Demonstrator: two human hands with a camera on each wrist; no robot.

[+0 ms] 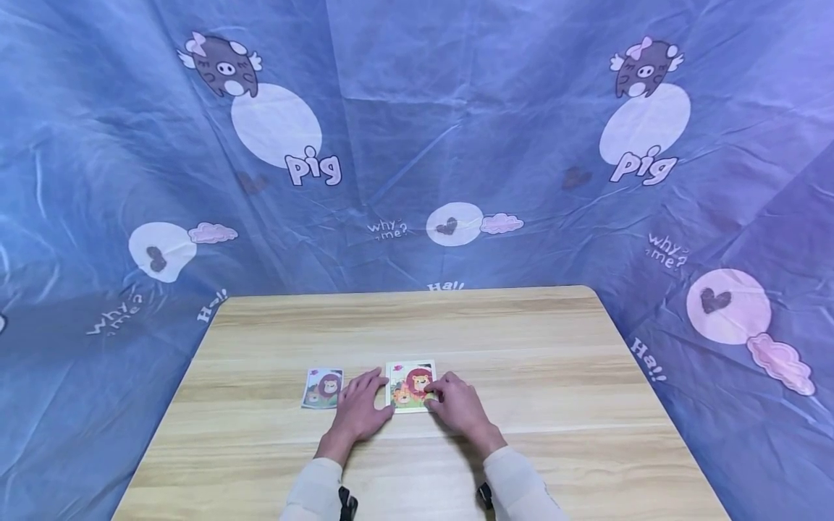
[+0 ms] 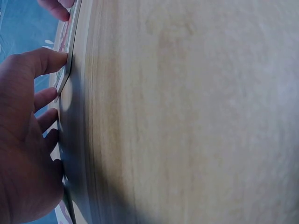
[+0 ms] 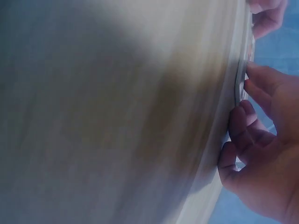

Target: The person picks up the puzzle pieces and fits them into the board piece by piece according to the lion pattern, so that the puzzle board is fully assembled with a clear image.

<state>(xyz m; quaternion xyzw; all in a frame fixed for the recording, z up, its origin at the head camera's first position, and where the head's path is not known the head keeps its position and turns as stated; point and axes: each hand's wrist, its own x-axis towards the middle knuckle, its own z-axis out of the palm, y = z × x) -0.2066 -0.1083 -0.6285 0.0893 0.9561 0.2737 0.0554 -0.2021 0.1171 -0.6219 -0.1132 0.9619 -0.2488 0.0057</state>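
A flat picture board (image 1: 409,367) with a light border and a cartoon lion lies on the table between the two hands. My left hand (image 1: 360,407) rests along the board's left side, thumb at the near left corner and fingers spread. In the left wrist view, the thumb (image 2: 53,60) touches the board's edge. My right hand (image 1: 459,407) is at the board's right side, with thumb and index fingertips close together on the picture. The right wrist view shows its other fingers (image 3: 240,126) curled near the edge; whether anything is between the fingertips is hidden.
A paler card (image 1: 319,388) with a similar lion picture lies left of the board, partly behind the left hand. Both lie on a wood-grain table (image 1: 521,340). Blue printed cloth (image 1: 417,145) hangs behind the table and at its sides.
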